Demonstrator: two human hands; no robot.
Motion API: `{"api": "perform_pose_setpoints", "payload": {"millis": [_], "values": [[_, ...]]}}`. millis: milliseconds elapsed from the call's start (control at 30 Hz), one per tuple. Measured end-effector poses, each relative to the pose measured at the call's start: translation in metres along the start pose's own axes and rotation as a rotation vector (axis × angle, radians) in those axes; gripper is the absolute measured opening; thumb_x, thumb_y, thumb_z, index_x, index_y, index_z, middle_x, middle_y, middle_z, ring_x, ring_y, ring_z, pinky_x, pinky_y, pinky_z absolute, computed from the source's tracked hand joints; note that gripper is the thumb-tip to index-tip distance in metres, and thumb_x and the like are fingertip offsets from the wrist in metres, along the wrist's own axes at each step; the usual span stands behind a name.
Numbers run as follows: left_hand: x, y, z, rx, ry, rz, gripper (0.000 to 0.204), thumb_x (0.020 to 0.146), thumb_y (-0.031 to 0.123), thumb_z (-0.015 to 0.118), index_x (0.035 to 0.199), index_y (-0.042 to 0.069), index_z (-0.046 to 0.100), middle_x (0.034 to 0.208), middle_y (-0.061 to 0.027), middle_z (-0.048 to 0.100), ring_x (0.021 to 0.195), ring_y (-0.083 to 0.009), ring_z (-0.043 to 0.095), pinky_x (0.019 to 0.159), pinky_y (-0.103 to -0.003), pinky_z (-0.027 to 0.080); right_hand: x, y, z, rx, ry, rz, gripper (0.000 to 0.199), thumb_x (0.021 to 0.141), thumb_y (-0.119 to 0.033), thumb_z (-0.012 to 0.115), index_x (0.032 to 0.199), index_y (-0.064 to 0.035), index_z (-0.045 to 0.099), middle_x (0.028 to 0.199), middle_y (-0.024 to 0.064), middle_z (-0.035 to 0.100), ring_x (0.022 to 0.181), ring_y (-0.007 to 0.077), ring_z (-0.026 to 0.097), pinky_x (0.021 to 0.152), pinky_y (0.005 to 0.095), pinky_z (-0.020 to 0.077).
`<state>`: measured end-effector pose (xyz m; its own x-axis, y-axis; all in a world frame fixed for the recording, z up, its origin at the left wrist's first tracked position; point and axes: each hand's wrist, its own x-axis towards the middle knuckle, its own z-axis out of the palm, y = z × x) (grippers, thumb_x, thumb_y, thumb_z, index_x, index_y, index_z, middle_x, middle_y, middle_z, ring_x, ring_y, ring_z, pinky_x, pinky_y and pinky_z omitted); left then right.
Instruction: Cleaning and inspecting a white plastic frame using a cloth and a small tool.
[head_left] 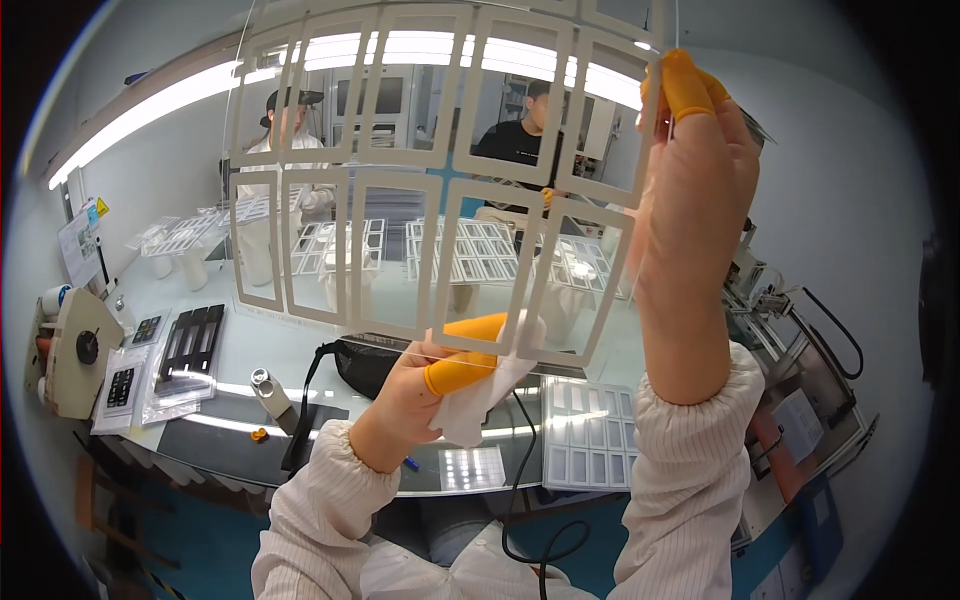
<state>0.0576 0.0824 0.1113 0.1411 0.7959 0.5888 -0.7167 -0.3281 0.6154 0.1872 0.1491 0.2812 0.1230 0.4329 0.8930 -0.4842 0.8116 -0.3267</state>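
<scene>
A large clear sheet with rows of white rectangular frames (428,250) is held up in front of me, tilted upright over the table. My right hand (695,200) grips its upper right edge, with orange finger cots on the fingertips. At the sheet's lower edge, my left hand (405,395) pinches a folded white cloth (465,418). Orange finger cots cover two of its fingers, which lie against the sheet's bottom border. Part of the cloth goes behind the sheet's lower frames.
Another framed sheet (590,445) lies at the table's front right. Black-striped pieces in clear bags (190,350), a tape dispenser (75,350) and a pale bottle-like object (268,388) are at left. A black cable (530,450) hangs over the front edge. Two people sit across the table.
</scene>
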Motion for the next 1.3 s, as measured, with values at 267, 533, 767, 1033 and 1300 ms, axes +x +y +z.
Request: {"api": "perform_pose_setpoints", "payload": {"millis": [267,533,767,1033,1300], "values": [[0.027,0.002,0.012,-0.084,-0.149,0.056,0.039,0.076,0.017,0.061,0.109,0.0,0.049,0.097,-0.0101,0.056,0.083,-0.0144,0.058,0.07,-0.025,0.05,-0.01,0.0,0.011,-0.057,0.025,-0.046,0.022,0.073,-0.006,0.046,0.093,0.0018,0.054,0.074,0.0016,0.048,0.068,0.0063,0.045,0.068,0.018,0.0364],[0.005,-0.008,0.015,0.044,-0.043,-0.079,0.035,0.078,0.015,0.057,0.108,0.001,0.047,0.092,-0.0112,0.052,0.078,-0.0178,0.054,0.065,-0.029,0.046,-0.019,-0.006,0.016,-0.14,0.061,-0.151,0.022,0.073,-0.008,0.045,0.091,0.0001,0.055,0.072,0.0012,0.05,0.064,0.0053,0.043,0.063,0.0168,0.0336],[-0.004,-0.015,0.002,0.062,0.008,-0.044,0.038,0.074,0.014,0.061,0.108,0.001,0.049,0.091,-0.0102,0.053,0.075,-0.0194,0.053,0.06,-0.029,0.044,-0.019,-0.003,0.013,-0.07,0.049,-0.154,0.018,0.076,-0.008,0.048,0.09,-0.0002,0.057,0.072,0.0007,0.051,0.063,0.0063,0.043,0.065,0.0186,0.0345],[0.017,0.007,0.017,-0.015,-0.067,0.139,0.037,0.074,0.014,0.06,0.108,0.004,0.048,0.091,-0.0094,0.051,0.068,-0.0167,0.05,0.054,-0.027,0.039,-0.024,-0.007,0.017,-0.091,0.034,-0.136,0.015,0.077,-0.007,0.049,0.088,-0.0004,0.057,0.072,0.0002,0.051,0.066,0.0055,0.045,0.068,0.0189,0.036],[-0.031,-0.03,0.007,0.0,0.015,-0.06,0.023,0.081,0.008,0.052,0.103,0.001,0.055,0.096,-0.0114,0.057,0.08,-0.0175,0.057,0.071,-0.025,0.047,-0.022,-0.002,0.007,-0.131,0.026,-0.129,0.019,0.079,-0.009,0.047,0.093,-0.0018,0.057,0.08,0.002,0.054,0.073,0.0072,0.05,0.075,0.0191,0.0391]]}}
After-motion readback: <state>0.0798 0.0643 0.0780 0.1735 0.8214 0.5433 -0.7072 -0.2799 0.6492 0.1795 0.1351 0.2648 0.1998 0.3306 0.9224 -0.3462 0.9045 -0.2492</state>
